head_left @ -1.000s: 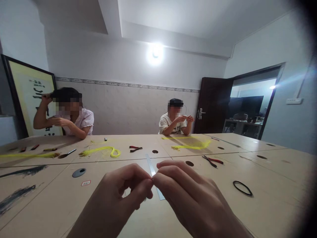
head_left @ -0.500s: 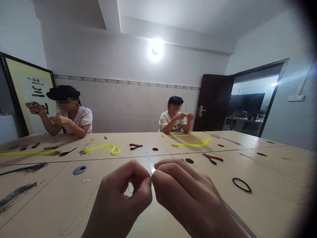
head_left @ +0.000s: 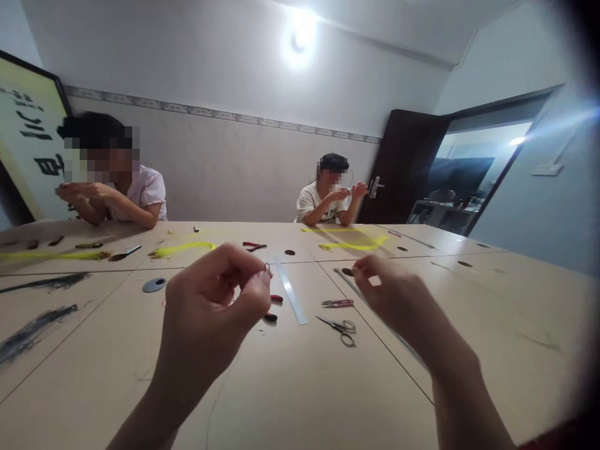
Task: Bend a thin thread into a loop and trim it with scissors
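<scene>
Raised over the table, my left hand (head_left: 218,300) is closed in a pinch on a small hook (head_left: 268,267), whose dark bent wire sticks up between thumb and forefinger. A thin line (head_left: 213,400) trails below that hand. My right hand (head_left: 398,294) is apart from it, to the right, with thumb and forefinger brought together; anything between those fingertips is too fine to make out. Below that hand runs a bundle of thin strands (head_left: 398,340). Between the hands lie a steel ruler (head_left: 290,290), thread snips (head_left: 337,304), small scissors (head_left: 342,328) and partly hidden red-and-black pliers (head_left: 276,299).
Dark line bundles (head_left: 37,334) lie at the left, yellow line bundles (head_left: 356,244) farther back. Other pliers (head_left: 254,245) rest near the far side. Two people sit across the table (head_left: 290,387), one at the left (head_left: 145,187), one at the right (head_left: 307,200), hands raised.
My hands were together and have parted, the right one moving right and the left slightly left. The view has tipped down, showing the snips and scissors. The black ring is out of sight.
</scene>
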`<state>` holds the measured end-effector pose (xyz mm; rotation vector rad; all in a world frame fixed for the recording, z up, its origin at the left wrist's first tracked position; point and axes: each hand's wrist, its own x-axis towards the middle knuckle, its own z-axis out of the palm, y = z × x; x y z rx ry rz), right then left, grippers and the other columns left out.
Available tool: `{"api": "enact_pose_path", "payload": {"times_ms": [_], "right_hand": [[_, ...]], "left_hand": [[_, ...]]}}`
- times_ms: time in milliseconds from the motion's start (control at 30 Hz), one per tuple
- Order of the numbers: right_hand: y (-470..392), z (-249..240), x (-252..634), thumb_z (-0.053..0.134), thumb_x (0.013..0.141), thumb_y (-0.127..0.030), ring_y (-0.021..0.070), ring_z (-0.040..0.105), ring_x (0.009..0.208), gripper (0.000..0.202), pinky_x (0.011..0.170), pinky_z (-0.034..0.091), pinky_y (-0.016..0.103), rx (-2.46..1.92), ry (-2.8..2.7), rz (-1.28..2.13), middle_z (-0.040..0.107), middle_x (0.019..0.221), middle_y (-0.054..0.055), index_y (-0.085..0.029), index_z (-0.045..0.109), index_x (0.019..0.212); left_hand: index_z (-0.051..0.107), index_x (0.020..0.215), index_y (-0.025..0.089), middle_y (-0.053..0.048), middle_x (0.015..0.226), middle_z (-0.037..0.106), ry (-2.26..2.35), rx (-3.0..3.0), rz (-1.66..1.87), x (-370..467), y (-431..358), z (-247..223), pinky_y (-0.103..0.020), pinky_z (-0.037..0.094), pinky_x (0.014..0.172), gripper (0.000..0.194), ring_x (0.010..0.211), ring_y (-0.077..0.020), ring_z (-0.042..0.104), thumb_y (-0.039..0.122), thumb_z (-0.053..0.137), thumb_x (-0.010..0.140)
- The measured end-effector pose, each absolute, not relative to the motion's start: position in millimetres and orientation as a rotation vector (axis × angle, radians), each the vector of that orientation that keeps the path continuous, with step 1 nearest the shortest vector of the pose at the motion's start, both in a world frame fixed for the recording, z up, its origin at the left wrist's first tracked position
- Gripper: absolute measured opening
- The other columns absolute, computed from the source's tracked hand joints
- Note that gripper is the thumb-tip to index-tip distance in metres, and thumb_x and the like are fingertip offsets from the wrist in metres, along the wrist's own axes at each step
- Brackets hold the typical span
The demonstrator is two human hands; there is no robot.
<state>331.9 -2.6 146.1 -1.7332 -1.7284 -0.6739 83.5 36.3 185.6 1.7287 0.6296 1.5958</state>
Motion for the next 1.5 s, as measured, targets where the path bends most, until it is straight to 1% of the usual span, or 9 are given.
{"api": "enact_pose_path", "payload": {"times_ms": [100,233,333,433,600,800,1033,1133,1500], "right_hand": [[5.5,94.6,354.9,0.056,0.093,-0.025,0.0098,0.058,0.058,0.017,0.057,0.05,0.025,-1.971,-1.867,-0.459,0.06,0.07,-0.003,-0.013,0.059,0.081],[2.8,34.2,375.7,0.058,0.093,-0.026,0.0146,0.064,0.078,0.013,0.071,0.055,0.033,-2.135,-1.944,-0.272,0.065,0.091,0.002,-0.014,0.063,0.092],[0.2,14.8,383.1,0.057,0.093,-0.026,0.0193,0.062,0.096,0.016,0.082,0.053,0.039,-2.167,-1.957,-0.218,0.063,0.109,0.006,-0.015,0.062,0.104],[2.3,9.2,388.3,0.057,0.093,-0.027,0.0219,0.06,0.104,0.02,0.088,0.05,0.043,-2.171,-1.991,-0.167,0.06,0.119,0.008,-0.017,0.06,0.11],[9.2,1.2,392.8,0.056,0.093,-0.029,0.0185,0.063,0.091,0.019,0.082,0.053,0.04,-2.234,-2.048,-0.09,0.064,0.105,0.006,-0.016,0.062,0.105],[16.4,0.0,392.3,0.057,0.093,-0.03,0.0203,0.062,0.096,0.021,0.084,0.052,0.042,-2.291,-2.033,-0.049,0.063,0.109,0.006,-0.015,0.061,0.107],[30.3,11.4,399.2,0.057,0.093,-0.032,0.0188,0.063,0.09,0.023,0.077,0.054,0.038,-2.368,-2.0,0.132,0.063,0.107,0.006,-0.015,0.06,0.109],[35.7,14.4,398.9,0.058,0.092,-0.032,0.0197,0.063,0.09,0.025,0.077,0.054,0.037,-2.412,-1.963,0.172,0.062,0.109,0.006,-0.015,0.06,0.11],[5.1,7.7,381.1,0.057,0.092,-0.033,0.0174,0.063,0.085,0.021,0.075,0.053,0.036,-2.432,-1.689,0.084,0.064,0.101,0.005,-0.015,0.061,0.102]], "left_hand": [[0.06,0.055,0.023,0.013,0.052,0.059,0.57,1.672,1.618,77.9,35.2,188.7,-0.004,0.043,0.044,0.025,0.049,-0.0007,0.054,0.001,0.057,0.068],[0.061,0.056,0.024,0.013,0.052,0.058,0.541,1.615,1.616,72.4,35.6,189.4,-0.005,0.043,0.044,0.027,0.048,-0.0009,0.053,0.0,0.057,0.069],[0.062,0.057,0.024,0.012,0.051,0.057,0.508,1.582,1.655,69.2,37.7,187.6,-0.007,0.044,0.044,0.027,0.049,-0.0025,0.052,0.001,0.057,0.07],[0.062,0.056,0.023,0.011,0.049,0.054,0.461,1.579,1.749,67.5,38.9,187.1,-0.009,0.043,0.042,0.026,0.046,-0.003,0.049,0.001,0.057,0.069],[0.06,0.057,0.022,0.012,0.051,0.055,0.445,1.628,1.689,65.0,34.3,192.5,-0.006,0.043,0.042,0.027,0.045,-0.0011,0.05,-0.001,0.056,0.069],[0.059,0.055,0.022,0.012,0.05,0.054,0.577,1.596,1.704,62.2,26.6,194.2,-0.002,0.036,0.038,0.025,0.046,0.0003,0.048,0.003,0.056,0.07],[0.059,0.054,0.022,0.009,0.049,0.052,0.575,1.656,1.692,59.1,27.6,193.2,-0.007,0.036,0.034,0.022,0.042,-0.0023,0.045,0.004,0.058,0.067],[0.058,0.053,0.021,0.01,0.048,0.051,0.584,1.594,1.737,59.5,27.0,193.5,-0.005,0.036,0.035,0.023,0.042,-0.0017,0.046,0.004,0.057,0.068],[0.057,0.056,0.023,0.013,0.048,0.053,0.542,1.72,1.702,51.3,28.2,193.8,-0.002,0.035,0.037,0.023,0.042,0.0006,0.047,0.005,0.058,0.071]]}}
